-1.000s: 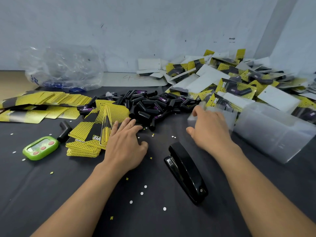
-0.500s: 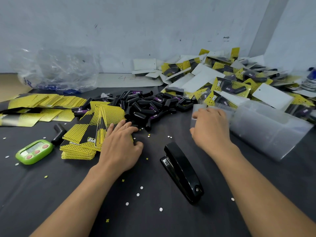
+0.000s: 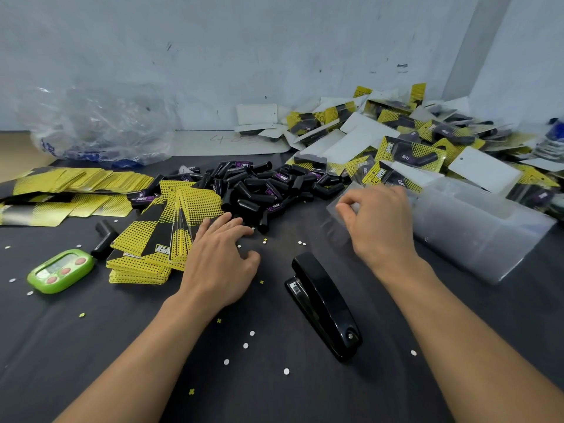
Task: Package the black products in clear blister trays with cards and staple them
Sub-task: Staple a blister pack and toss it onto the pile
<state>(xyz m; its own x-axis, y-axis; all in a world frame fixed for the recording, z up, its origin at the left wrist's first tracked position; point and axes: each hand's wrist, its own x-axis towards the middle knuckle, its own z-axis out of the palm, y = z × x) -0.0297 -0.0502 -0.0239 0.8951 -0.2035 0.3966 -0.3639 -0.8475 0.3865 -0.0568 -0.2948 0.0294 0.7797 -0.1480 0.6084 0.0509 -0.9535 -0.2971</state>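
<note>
A heap of black products [image 3: 259, 187] lies mid-table. My left hand [image 3: 219, 257] rests flat, fingers straight, on the right edge of a fanned stack of yellow-and-black cards [image 3: 164, 236], its fingertips beside the heap. My right hand [image 3: 378, 224] pinches a clear blister tray [image 3: 335, 221] pulled off the long stack of clear trays [image 3: 476, 233] lying on its side to the right. A black stapler [image 3: 323, 303] lies shut between my forearms.
Finished yellow carded packs [image 3: 409, 151] are piled at the back right against the wall. More cards [image 3: 70, 190] spread at the left. A green timer [image 3: 59, 270] sits front left, one loose black product [image 3: 103, 239] beside it. A crumpled plastic bag [image 3: 97, 126] lies back left.
My right hand has drawn a clear tray leftward off the stack toward the table's middle. My left hand stays on the cards.
</note>
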